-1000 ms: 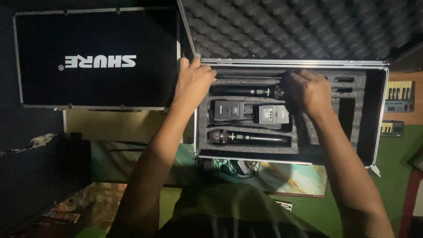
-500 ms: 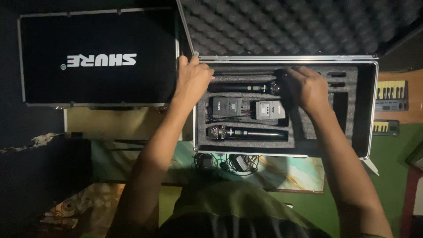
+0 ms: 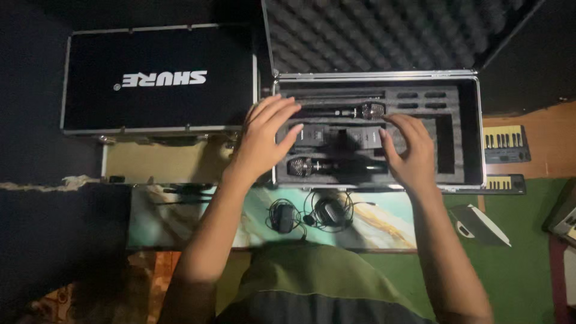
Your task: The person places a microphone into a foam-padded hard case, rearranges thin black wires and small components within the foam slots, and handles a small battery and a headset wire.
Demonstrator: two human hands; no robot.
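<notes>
Left hand [image 3: 264, 135]: yours, fingers spread wide, holding nothing, hovering over the left edge of the open foam-lined case [image 3: 471, 129].
Right hand [image 3: 409, 150]: yours, fingers spread and slightly curled, empty, over the right-centre of the foam.

Between the hands: two small black body-pack units [image 3: 341, 137], side by side in their cut-outs.
Upper microphone [image 3: 348, 111]: lies just beyond your fingertips, long axis left to right, grille end to the right; your right hand is nearer the grille, your left nearer the handle.
Lower microphone [image 3: 333, 166]: nearer to you, same axis, grille to the left, close by your left wrist.

Outward: raised lid with egg-crate foam [image 3: 372, 36]; a second, closed black case [image 3: 159, 78] to the left; coiled earpieces and cable [image 3: 312, 213] on the marbled board below.

Change from a second ago: both hands were resting on the case's far rim and upper row; they have since drawn back toward you and lifted.
</notes>
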